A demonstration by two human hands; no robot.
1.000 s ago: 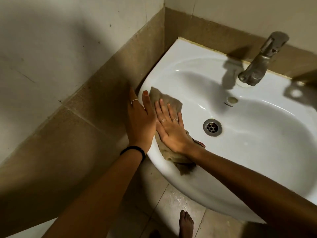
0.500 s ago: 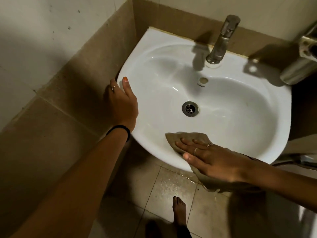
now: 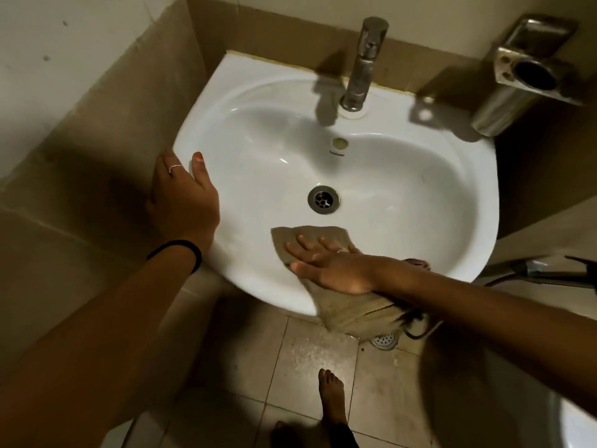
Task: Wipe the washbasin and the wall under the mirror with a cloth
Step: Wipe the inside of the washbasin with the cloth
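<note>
Nearest, a bare foot (image 3: pixel 332 396) is seen on the beige tiled floor (image 3: pixel 310 357), with a round white floor drain (image 3: pixel 384 340) partly hidden beneath the hanging end of a tan, ribbed cloth (image 3: pixel 349 313). Over the front rim of the white ceramic washbasin (image 3: pixel 452 195) this cloth is draped, its upper part spread inside the bowl and its lower part hung down outside. The right hand (image 3: pixel 332 270) is laid flat on the cloth with fingers spread, pressing it against the inner front slope; nothing is gripped. The left hand (image 3: pixel 184 202), with a black band (image 3: pixel 181 250) on its wrist and a thin ring on one finger, is set on the basin's left rim, fingers loosely extended and the thumb lying over the edge, nothing held. Farther in, the round metal drain (image 3: pixel 323 199) is seen at the bowl's centre, then the upright steel tap (image 3: pixel 363 66) on the back ledge. Beyond, the brown-tiled wall (image 3: pixel 274 30) is met, with a steel holder (image 3: pixel 523 72) fixed at the right.
</note>
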